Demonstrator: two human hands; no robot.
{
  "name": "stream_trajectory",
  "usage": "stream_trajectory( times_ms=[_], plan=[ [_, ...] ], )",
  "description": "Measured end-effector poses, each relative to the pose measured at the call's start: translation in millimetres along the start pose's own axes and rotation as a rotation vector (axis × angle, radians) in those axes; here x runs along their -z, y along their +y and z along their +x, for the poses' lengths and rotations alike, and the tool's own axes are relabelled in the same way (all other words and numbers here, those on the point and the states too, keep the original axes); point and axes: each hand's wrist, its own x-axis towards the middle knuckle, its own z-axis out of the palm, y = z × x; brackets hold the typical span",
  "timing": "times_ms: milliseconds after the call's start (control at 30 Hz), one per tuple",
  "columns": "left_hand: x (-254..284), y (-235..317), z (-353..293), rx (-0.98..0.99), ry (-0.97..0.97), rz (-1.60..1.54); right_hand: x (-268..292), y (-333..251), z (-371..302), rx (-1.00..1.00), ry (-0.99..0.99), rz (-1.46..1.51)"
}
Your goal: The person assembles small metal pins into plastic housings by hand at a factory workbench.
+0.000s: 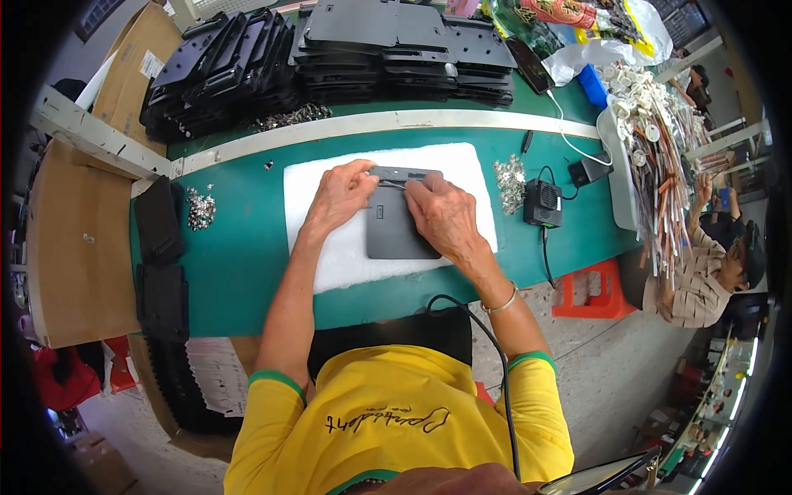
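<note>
Worktop (239, 272) green, w/ white rail (388, 122) across its far part. Beyond rail: stacks of blk panels (371, 62), several piles side by side. Far right, white bin (619, 186) heaped w/ white pcs & copper-coloured strips. White foam sheet (330, 268) lies approx. mid-worktop. Dk grey panel (400, 231) flat on foam, under/btwn the hands. L hand (340, 196) at panel's top-left corner, thumb & fingers drawn together; R hand (443, 213) over its top-right, fingers bent down onto it. Can't tell if either grips panel itself or sth small. Two blk pcs (162, 301) along worktop's L edge, end to end. Small blk box (544, 204) R of foam, cable attached. Shiny metal bits (511, 183) loose btwn box & foam. Thin silvery strip (391, 183) btwn fingers, partly hidden.
</note>
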Motion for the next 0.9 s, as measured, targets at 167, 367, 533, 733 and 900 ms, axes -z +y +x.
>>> stream_trajectory(
  times_ms=[167, 367, 533, 733, 900],
  plan=[
    [0.0, -7.3, 2.8, -0.035, -0.003, 0.027, -5.4, 3.8, 5.7, 0.065, -0.028, -0.028],
    [-1.7, -7.9, 2.1, -0.065, -0.004, 0.02, -3.1, 7.8, 10.4, 0.105, -0.047, -0.061],
    [-1.0, -8.5, 3.2, -0.079, -0.018, 0.036, -3.7, 11.8, 10.9, 0.101, -0.082, -0.057],
    [-2.0, -10.2, 3.3, -0.084, -0.002, 0.012, -7.8, 13.2, 13.1, 0.108, -0.102, -0.022],
    [-2.7, -13.2, 4.0, -0.102, 0.009, 0.032, -8.2, 13.0, 13.4, 0.11, -0.094, -0.021]
  ],
)
